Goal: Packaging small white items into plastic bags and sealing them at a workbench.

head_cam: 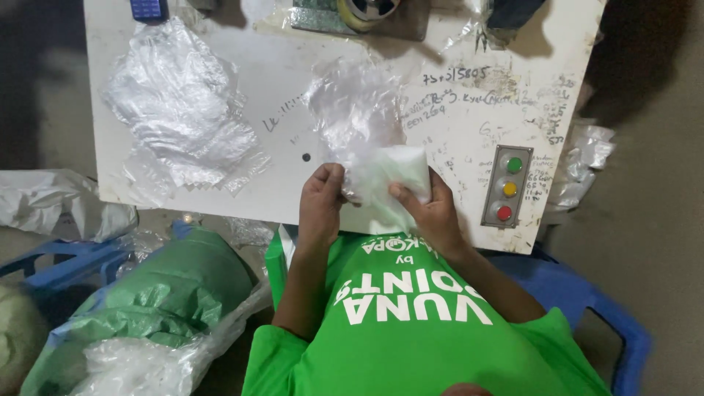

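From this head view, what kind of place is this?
Probably a small packing station in a workshop. The worn white worktable carries a panel of green, yellow and red push buttons, loose clear plastic bags lie on it, and both hands hold a white packet in clear film.

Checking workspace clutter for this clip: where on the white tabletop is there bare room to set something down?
The table is bare between the crumpled plastic pile and the clear bag, and along the near edge left of the left hand. It is crowded around the right hand, its white packet, the button panel, and along the far edge by the tape roll.
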